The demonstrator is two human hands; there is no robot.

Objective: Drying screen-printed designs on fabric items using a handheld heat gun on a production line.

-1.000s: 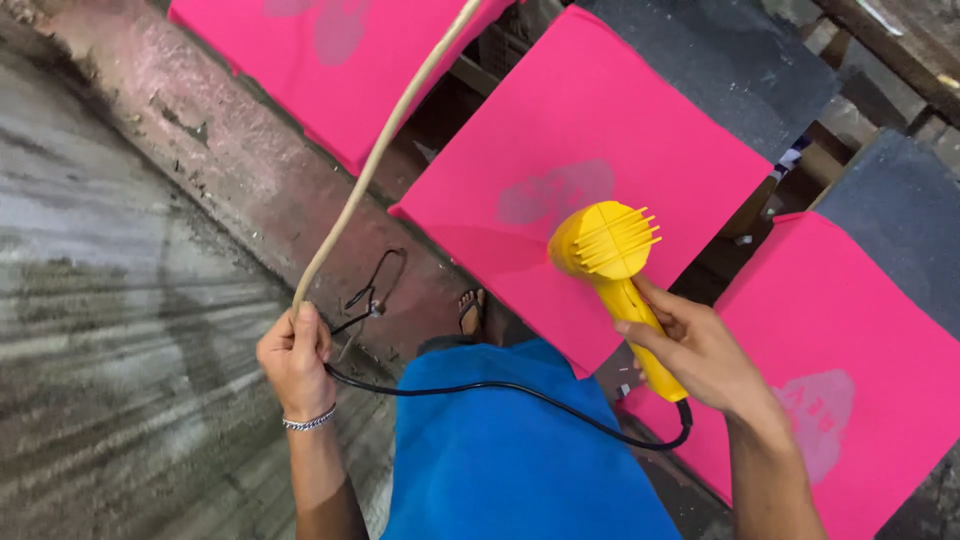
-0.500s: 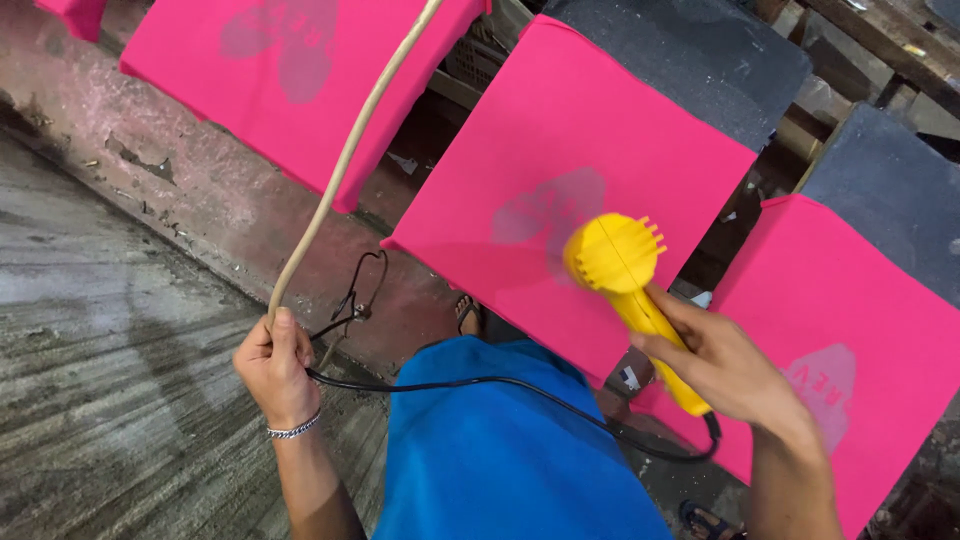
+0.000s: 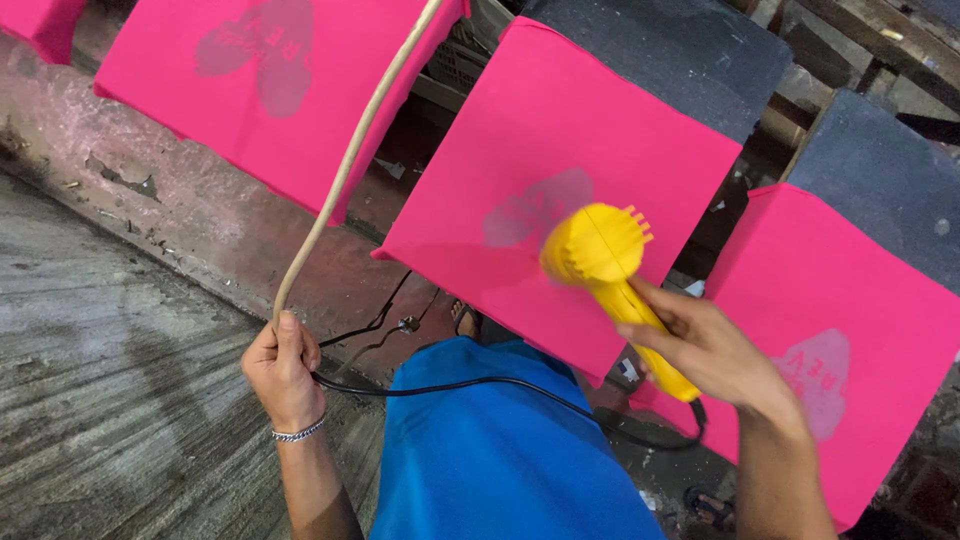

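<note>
Head view: dryer held over middle pink cloth.
Right hand [image 3: 715, 350] closed around yellow heat gun [image 3: 610, 270], nozzle now nearer the cloth's [image 3: 560, 190] grey print. Left hand [image 3: 280, 365] still grips tan cord [image 3: 350, 165] and black cable [image 3: 480, 383].

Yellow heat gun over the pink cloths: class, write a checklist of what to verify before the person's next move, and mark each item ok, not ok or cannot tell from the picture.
1. Right hand grips the handle of the yellow heat gun: ok.
2. Nozzle points at the grey print on the middle pink cloth: ok.
3. Nozzle held clear of the cloth, not touching: cannot tell.
4. Black cable runs free from the gun to the left hand, no knots visible: ok.
5. Left hand holds the pale cord taut and off the cloths: cannot tell; it crosses the left pink cloth.
6. Gun switched on: cannot tell.
</note>
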